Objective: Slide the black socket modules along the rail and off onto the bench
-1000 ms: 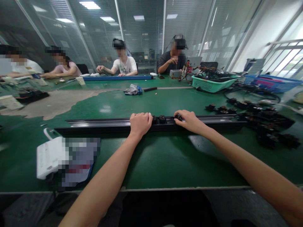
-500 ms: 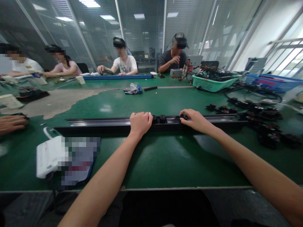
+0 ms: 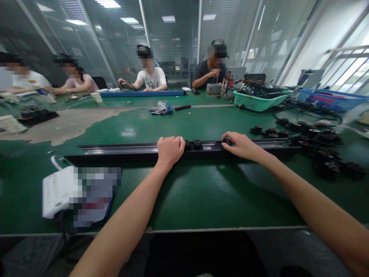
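A long black metal channel (image 3: 127,154) lies left to right across the green table, its inside shiny. My left hand (image 3: 170,152) is closed around the channel's middle, with the knuckles up and the fingertips hidden behind it. Just right of that hand, round-topped black modules (image 3: 197,144) sit in the channel. Farther right, my right hand (image 3: 238,146) pinches another black module (image 3: 227,141) between thumb and fingers at the channel. The fingers cover most of this module.
Many loose black modules (image 3: 323,154) lie at the right. Behind them stand a green basket (image 3: 259,102) of cables and a blue basket (image 3: 331,100). A white box (image 3: 59,192) rests at front left. A crumpled glove (image 3: 161,108) lies beyond the channel. Several people sit across the table.
My right hand has moved right along the channel with the module in its fingers. My left hand has stayed in place. Another person's hand showed briefly at the left edge and is gone.
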The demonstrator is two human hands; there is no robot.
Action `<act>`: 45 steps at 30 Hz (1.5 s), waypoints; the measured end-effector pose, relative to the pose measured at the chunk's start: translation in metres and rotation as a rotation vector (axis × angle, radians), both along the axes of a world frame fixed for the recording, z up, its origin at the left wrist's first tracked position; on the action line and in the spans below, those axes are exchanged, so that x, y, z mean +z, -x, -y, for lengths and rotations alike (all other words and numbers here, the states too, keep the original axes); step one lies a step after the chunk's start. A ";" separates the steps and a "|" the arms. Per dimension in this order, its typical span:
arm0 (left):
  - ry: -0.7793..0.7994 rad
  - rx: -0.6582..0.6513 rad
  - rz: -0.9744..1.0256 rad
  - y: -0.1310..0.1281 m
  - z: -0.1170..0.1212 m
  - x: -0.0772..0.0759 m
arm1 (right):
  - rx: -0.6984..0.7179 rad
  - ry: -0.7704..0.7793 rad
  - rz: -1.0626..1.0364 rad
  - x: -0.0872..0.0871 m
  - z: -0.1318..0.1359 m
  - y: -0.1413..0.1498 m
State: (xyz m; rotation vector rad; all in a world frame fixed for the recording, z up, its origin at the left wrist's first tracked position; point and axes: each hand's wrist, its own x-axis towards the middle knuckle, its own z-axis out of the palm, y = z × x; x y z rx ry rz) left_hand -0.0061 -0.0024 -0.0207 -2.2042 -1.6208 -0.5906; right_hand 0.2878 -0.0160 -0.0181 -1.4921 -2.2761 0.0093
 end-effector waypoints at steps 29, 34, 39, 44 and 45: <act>-0.008 0.004 -0.002 0.001 -0.002 -0.003 | -0.208 0.116 0.032 0.006 -0.005 -0.030; -0.004 -0.002 0.009 0.001 -0.001 -0.002 | -0.205 0.175 0.076 0.011 -0.005 -0.032; 0.000 -0.013 0.015 0.001 0.000 -0.002 | -0.122 0.170 0.095 0.010 -0.004 -0.034; -0.017 -0.006 0.006 0.001 0.000 -0.002 | -0.093 0.085 -0.028 -0.001 0.005 -0.033; -0.019 -0.006 0.005 0.001 0.000 -0.002 | -0.104 0.069 -0.064 -0.003 0.006 -0.033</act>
